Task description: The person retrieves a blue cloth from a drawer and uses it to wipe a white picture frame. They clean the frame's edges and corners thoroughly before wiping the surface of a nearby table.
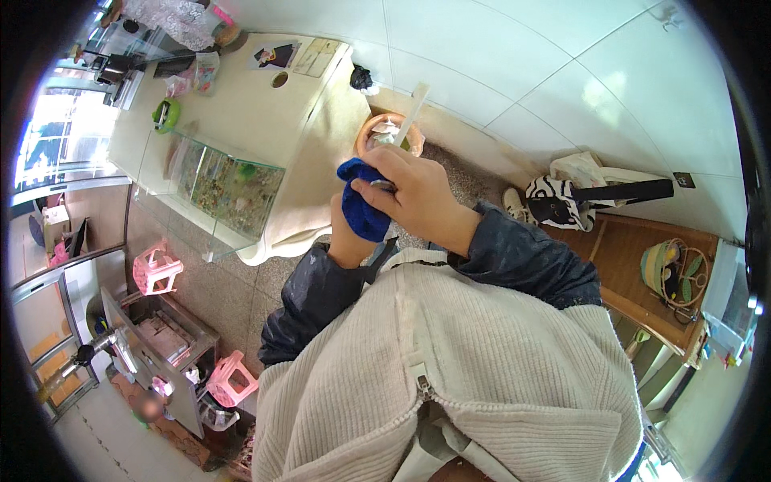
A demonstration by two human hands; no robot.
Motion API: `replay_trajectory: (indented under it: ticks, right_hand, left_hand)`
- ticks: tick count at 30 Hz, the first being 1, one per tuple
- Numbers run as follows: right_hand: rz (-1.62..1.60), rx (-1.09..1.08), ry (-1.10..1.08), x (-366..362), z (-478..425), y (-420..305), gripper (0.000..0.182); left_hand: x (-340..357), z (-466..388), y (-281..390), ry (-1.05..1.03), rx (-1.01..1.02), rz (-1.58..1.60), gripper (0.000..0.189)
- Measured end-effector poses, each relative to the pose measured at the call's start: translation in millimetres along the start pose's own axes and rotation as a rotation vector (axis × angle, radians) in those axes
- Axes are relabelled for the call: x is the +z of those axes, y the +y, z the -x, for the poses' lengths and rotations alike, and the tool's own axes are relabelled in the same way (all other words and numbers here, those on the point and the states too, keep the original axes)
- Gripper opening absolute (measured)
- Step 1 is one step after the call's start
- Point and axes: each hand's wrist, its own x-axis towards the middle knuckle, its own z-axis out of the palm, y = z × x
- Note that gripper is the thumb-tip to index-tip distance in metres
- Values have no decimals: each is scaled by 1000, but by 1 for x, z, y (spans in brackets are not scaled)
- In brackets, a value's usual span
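Observation:
In front of my chest, both hands are close together around a bunched dark-blue cloth (365, 208). My right hand (421, 190) has its thumb and curled fingers closed on the cloth. A small grey shiny piece (385, 186) shows between them; what it is cannot be made out. A pale flat strip (414, 111) sticks out beyond the right knuckles, its lower part hidden by the hand. My left hand (348, 236) is behind and below the cloth, which covers its fingers. An orange-rimmed waste bin (363, 137) with crumpled paper in it stands on the floor beyond my hands.
On the left stands a cream counter (241, 111) with a glass tank (232, 187) of gravel at its edge. Pink plastic stools (158, 269) stand farther left. At right, a bag with black-and-white patterning (551, 202) leans near a wooden cabinet (620, 247) bearing a basket (656, 265).

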Motion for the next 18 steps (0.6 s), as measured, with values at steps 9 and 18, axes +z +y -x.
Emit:
replay_trajectory:
  ticks: [9,18]
  right_hand:
    - [72,152,194,-35,-23,51,28]
    - [201,137,369,-34,-28,74,28]
  left_hand:
    - [-6,14,2,-60,-101,-77,8]
    - [-8,28,10,-46,-26,-241,15]
